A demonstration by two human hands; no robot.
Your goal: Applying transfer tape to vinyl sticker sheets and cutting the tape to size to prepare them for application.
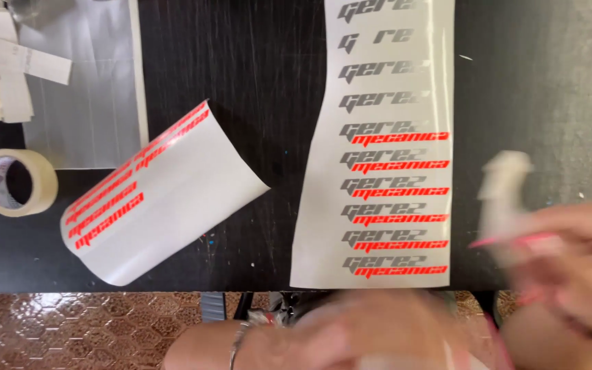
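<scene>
At nine o'clock lies a tape roll (17, 182), beside it a curled sheet (166, 199) still carrying red lettering. At centre the long decal strip (378, 144) shows six lower rows with red added, five upper rows only grey. My left hand (351, 336) blurs, grip unclear; my right hand (570, 267) pinches a pale backing scrap (505, 192). Black counter (275, 68), patterned floor tiles (70, 329) below.

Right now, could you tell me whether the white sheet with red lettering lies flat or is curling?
Curling: the white sheet bows upward, its edges lifting off the black table.
</scene>
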